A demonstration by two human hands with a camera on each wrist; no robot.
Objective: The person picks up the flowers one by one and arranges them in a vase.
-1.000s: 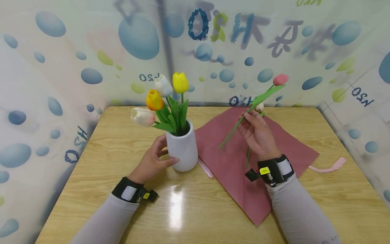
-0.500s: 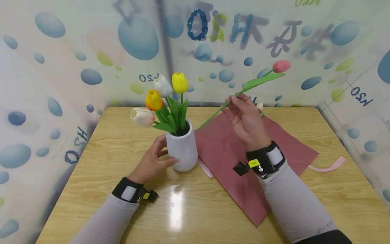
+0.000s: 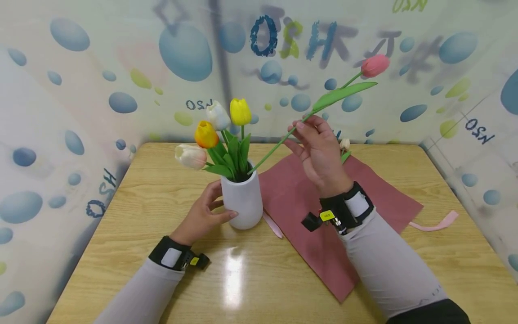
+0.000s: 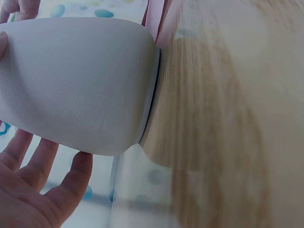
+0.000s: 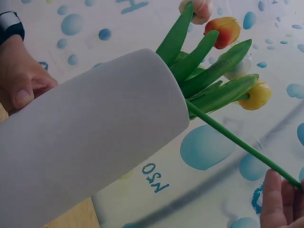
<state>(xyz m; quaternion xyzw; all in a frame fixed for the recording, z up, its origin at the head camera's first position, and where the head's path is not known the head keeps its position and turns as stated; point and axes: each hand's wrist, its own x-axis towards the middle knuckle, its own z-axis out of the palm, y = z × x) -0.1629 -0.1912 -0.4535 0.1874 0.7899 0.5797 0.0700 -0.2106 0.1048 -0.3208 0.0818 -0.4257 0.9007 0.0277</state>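
A white vase (image 3: 243, 202) stands on the table with several tulips in it: yellow (image 3: 240, 112), white (image 3: 218, 115), orange (image 3: 206, 134) and pale pink-white (image 3: 190, 156). My left hand (image 3: 204, 213) grips the vase from its left side, thumb across the front; the left wrist view shows fingertips (image 4: 83, 159) against its wall. My right hand (image 3: 321, 155) pinches the green stem of a pink tulip (image 3: 375, 66) partway along. That tulip slants, its bloom up to the right. In the right wrist view the lower stem (image 5: 232, 135) passes into the vase mouth; its end is hidden.
Dark pink wrapping paper (image 3: 307, 234) lies right of the vase, partly under my right forearm. Another white tulip (image 3: 345, 144) rests on the paper, mostly hidden behind my right hand. A pink ribbon (image 3: 437, 222) shows at the paper's right. A patterned wall stands behind the table.
My right hand has lifted the pink tulip off the paper and carried it left and upward, bringing its stem end to the vase mouth. The left hand has stayed on the vase.
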